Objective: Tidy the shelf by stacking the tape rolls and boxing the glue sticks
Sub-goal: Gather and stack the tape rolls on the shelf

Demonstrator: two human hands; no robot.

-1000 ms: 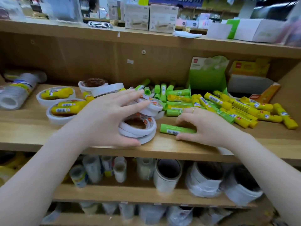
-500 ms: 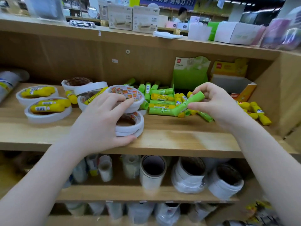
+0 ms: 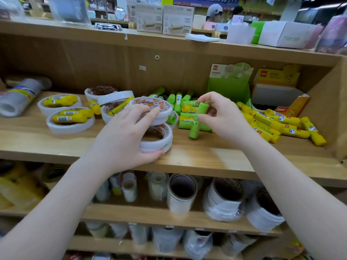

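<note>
My left hand grips a small stack of white tape rolls near the shelf's front edge, thumb at the base and fingers on a raised top roll. My right hand pinches a green glue stick, held nearly upright just above the shelf. Behind it lie several green glue sticks. Several yellow glue sticks lie to the right. A green display box and a yellow and white box stand at the back right.
More white tape rolls lie at the left with yellow glue sticks resting on them. A wrapped roll pack sits far left. The wooden shelf has a side wall on the right. Lower shelves hold large tape rolls.
My right hand picked a green glue stick off the shelf, lifted it, and turned it nearly upright. My left hand stayed on the tape stack, which now carries a raised top roll.
</note>
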